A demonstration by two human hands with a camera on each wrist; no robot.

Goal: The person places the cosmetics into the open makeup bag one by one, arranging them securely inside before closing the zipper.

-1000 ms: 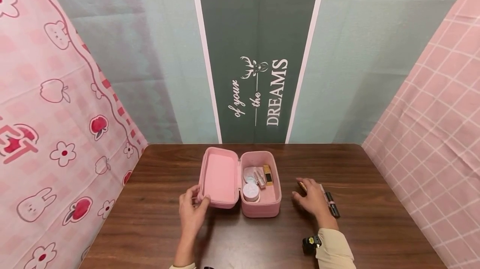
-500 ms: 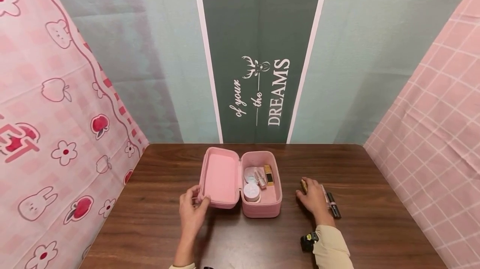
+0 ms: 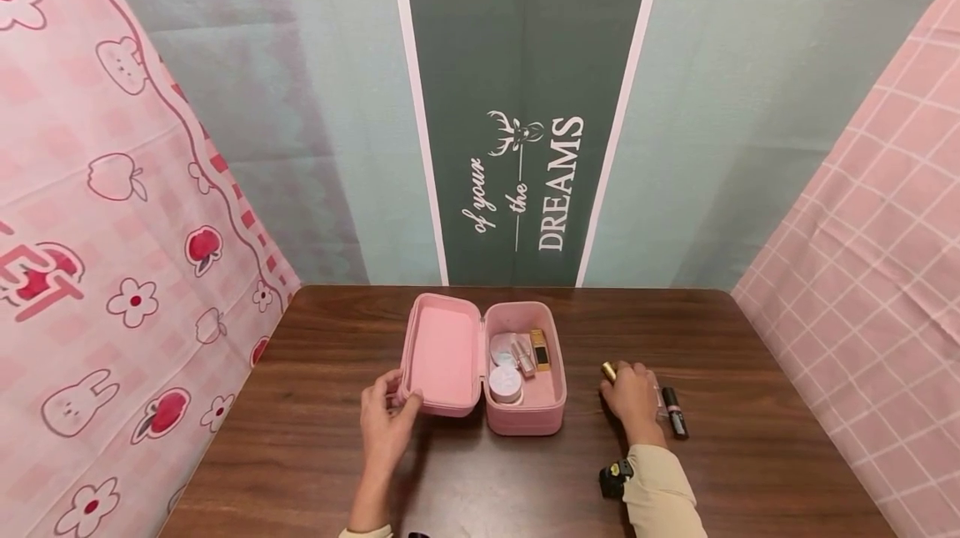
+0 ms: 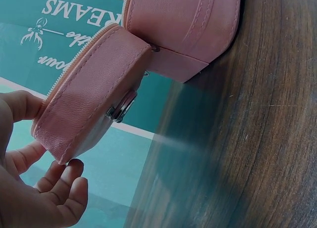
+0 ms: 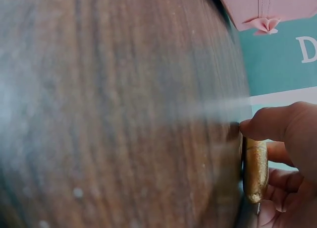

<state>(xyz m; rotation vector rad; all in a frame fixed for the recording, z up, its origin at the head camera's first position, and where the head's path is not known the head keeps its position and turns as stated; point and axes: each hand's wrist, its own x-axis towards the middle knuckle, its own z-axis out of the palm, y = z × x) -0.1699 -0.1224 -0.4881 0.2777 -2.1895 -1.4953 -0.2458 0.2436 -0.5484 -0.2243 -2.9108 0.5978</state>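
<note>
A pink zip case (image 3: 525,419) stands on the wooden table, its lid (image 3: 444,348) swung out to the left. My left hand (image 3: 386,421) holds the lid's near left corner; in the left wrist view the thumb and fingers (image 4: 64,176) pinch that corner. Right of the case, my right hand (image 3: 632,396) holds a gold tube (image 3: 608,370), which looks like a lipstick. In the right wrist view the thumb touches one end of the gold tube (image 5: 256,171), with fingers behind it. Inside the case lie a round pale jar (image 3: 506,385), a rose-coloured lipstick (image 3: 523,359) and a gold-and-black item (image 3: 540,350).
A black tube (image 3: 674,413) lies just right of my right hand, beside a clear item (image 3: 660,403) partly hidden by the hand. Printed cloths hang behind the table (image 3: 495,488) and along both sides. A dark device (image 3: 615,478) sits on my right wrist.
My right hand has shifted slightly right and its fingers have closed in on the gold tube, more of which now shows. The left hand stays on the lid.
</note>
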